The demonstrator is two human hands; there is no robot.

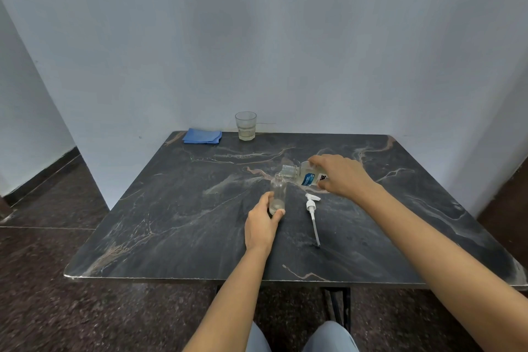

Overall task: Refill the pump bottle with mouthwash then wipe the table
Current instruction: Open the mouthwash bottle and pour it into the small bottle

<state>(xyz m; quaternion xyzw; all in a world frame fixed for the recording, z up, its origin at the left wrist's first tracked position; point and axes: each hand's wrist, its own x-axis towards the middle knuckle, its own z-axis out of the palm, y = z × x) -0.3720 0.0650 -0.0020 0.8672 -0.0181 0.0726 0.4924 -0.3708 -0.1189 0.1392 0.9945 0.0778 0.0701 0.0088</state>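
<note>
A person sits at a dark marbled tabletop; both bare arms reach forward over it. The left hand is wrapped around the lower part of a small clear pump bottle, thumb and fingers closed on its base; the bottle stands upright near the middle of the tabletop, long axis vertical, open neck pointing up, with only a little liquid showing at the bottom. The right hand is clamped from above on a clear mouthwash bottle, tipped almost flat; its long axis runs roughly sideways, its open mouth pointing left and slightly down, just above and beside the pump bottle's neck; whether liquid is flowing cannot be made out. The white pump lies flat just right of the pump bottle, head away from the person, tube trailing toward them. At the far edge sit a folded blue cloth and, near it, a glass.

The pump bottle looks light, rigid and smooth, likely to tip easily while nearly empty, so a low hold steadying its base suits it; the mouthwash bottle seems heavier with liquid and possibly slick, best held round its body; the narrow neck leaves little margin for spills.
</note>
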